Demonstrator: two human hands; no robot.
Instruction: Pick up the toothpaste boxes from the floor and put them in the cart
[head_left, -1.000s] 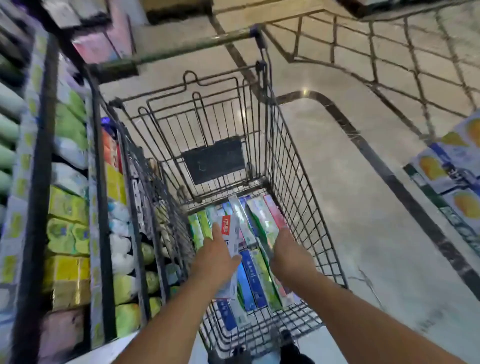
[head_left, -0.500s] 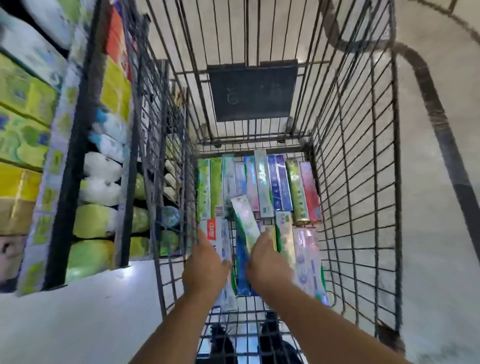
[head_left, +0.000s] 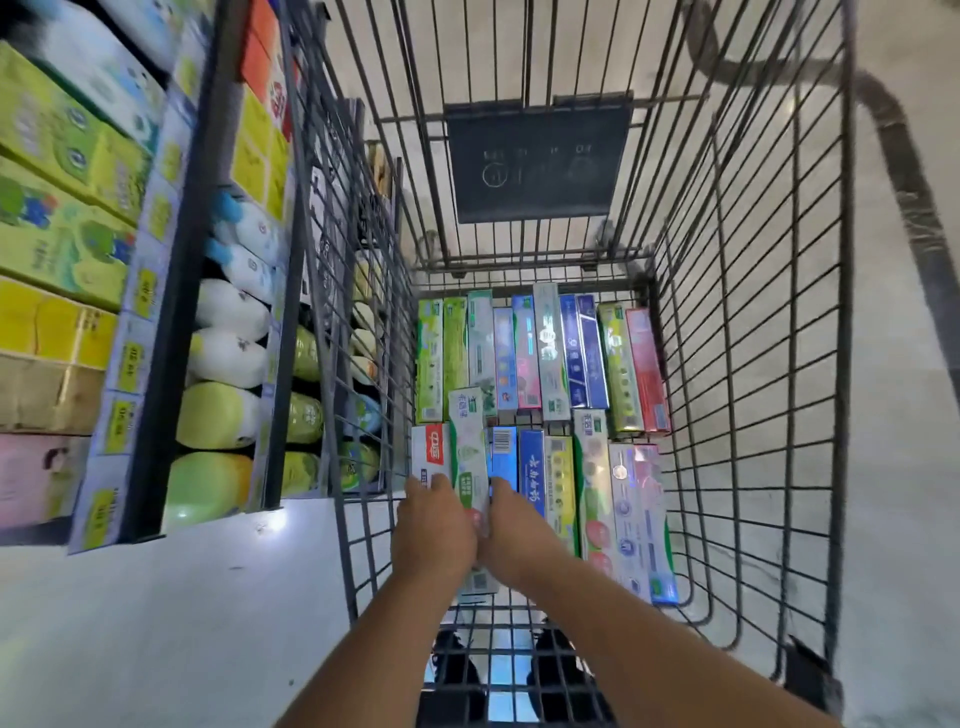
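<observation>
Settling a white-green toothpaste box into the near row on the cart floor, by the near-left corner, beside the red-white box. Left hand and right hand pinch it between them. Risk: it lies slightly skewed over neighbours; released so, it could ride up crooked. Half a second ago it tilted more, further right; the hands have closed together.

Above cart: lying open, giving free entry from the top.
Cart floor: boxes covering most of it; bare wire showing nearest the person.
Left: shelf standing close beside.
</observation>
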